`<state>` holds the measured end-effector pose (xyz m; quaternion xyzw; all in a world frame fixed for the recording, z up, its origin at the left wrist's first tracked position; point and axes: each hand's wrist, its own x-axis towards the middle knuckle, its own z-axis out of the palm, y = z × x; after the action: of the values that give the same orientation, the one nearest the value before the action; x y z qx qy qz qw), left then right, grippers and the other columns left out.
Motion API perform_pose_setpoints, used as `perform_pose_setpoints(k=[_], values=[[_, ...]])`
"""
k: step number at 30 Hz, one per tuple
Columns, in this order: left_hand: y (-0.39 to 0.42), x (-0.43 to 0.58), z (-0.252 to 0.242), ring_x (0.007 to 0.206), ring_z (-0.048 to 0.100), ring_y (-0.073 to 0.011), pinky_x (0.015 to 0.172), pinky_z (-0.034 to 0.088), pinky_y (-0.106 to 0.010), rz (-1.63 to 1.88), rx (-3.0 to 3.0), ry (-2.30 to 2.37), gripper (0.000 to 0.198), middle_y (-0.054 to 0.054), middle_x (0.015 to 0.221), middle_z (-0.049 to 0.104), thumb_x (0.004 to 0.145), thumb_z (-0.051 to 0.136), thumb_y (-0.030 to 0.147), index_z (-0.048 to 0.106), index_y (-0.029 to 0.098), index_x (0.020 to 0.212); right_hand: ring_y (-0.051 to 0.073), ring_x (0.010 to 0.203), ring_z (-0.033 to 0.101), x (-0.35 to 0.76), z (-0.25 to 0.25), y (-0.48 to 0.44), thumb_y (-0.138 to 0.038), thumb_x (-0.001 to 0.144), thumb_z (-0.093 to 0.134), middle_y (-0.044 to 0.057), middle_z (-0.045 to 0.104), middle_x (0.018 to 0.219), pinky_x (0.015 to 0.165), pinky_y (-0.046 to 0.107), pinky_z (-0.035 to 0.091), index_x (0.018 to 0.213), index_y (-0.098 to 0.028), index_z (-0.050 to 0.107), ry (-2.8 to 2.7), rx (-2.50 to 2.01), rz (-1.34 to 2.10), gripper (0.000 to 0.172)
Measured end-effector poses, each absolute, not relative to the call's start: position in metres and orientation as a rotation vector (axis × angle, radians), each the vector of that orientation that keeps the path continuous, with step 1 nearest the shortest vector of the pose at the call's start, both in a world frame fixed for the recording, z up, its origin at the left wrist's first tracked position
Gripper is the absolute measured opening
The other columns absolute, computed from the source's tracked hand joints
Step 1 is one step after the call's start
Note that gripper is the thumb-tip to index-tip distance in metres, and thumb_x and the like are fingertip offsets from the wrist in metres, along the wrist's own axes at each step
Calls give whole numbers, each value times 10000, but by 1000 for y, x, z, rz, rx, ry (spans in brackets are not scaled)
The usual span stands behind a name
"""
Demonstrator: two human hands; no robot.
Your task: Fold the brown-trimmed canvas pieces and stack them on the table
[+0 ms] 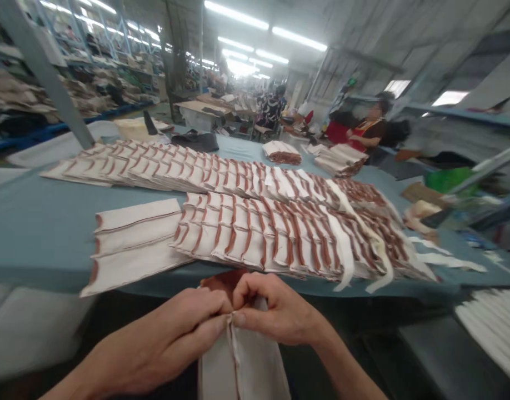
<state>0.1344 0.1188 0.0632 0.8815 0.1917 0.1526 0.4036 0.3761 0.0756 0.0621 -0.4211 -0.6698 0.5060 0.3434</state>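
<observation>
Below the table's front edge, a cream fabric piece [259, 361] with a brown inner side and a seam down its middle hangs between my hands. My left hand [175, 328] pinches it at the seam's top, thumb and forefinger pressed together. From the other side, my right hand [280, 311] grips the same spot with thumb and curled forefinger, the fingertips nearly touching the left ones. Just beyond lie overlapping rows of cream fabric pieces with brown edges [246, 233]. To their left, three similar pieces [138, 239] lie partly overlapped.
White strips [342, 250] drape over the rows' right part and hang past the blue table's edge [30, 261]. Stacked pieces [282, 151] stand at the back. A slanted metal post [46, 72] rises at left. A person [367, 130] sits at the far right. White sheets [492, 328] lie lower right.
</observation>
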Motion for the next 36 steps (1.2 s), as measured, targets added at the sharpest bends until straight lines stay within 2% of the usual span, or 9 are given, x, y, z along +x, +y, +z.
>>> perform_pose_setpoints(k=[2,6,13,17,27,31,36], values=[[119,143,68,784,531,-139,744,435,-224,346,2106,511,305,23,835,585,1086,423,335,569,195,858,105,661,472,376,57,74,-489,913,763,-32,579,744,598,220,378,817,-172,608,-1721,-1119,1319,366],[122,153,66,731,464,-129,704,384,-239,390,1981,491,323,35,756,502,1069,439,324,504,185,785,110,657,441,373,48,74,-481,918,729,-31,542,734,596,232,358,804,-176,578,-1674,-1120,1375,359],[124,155,59,636,395,-98,606,342,-217,356,1682,304,293,47,692,447,1006,537,325,561,157,767,90,599,342,370,41,76,-661,866,766,-64,434,679,532,222,277,755,-195,501,-1556,-948,1650,547],[124,156,52,629,390,-86,568,311,-199,374,1657,354,263,47,676,450,972,612,289,587,140,756,95,631,378,371,34,79,-640,859,792,-46,478,714,555,224,282,776,-182,529,-1514,-921,1725,534],[125,153,44,603,335,-81,529,263,-203,323,1569,393,310,46,652,413,968,628,331,577,134,735,98,643,370,372,27,81,-635,882,771,-48,471,737,573,237,282,799,-180,546,-1522,-928,1761,514],[120,156,46,585,314,-73,510,235,-207,320,1525,491,274,55,632,390,913,637,272,550,139,690,118,666,403,374,30,77,-670,913,700,-42,489,741,603,248,316,809,-185,563,-1637,-1000,1622,514],[118,155,50,603,324,-74,531,242,-216,315,1577,552,192,55,638,385,849,578,202,542,142,669,160,810,507,374,46,69,-434,914,738,-6,582,852,746,279,378,855,-191,601,-1940,-1188,1127,285]])
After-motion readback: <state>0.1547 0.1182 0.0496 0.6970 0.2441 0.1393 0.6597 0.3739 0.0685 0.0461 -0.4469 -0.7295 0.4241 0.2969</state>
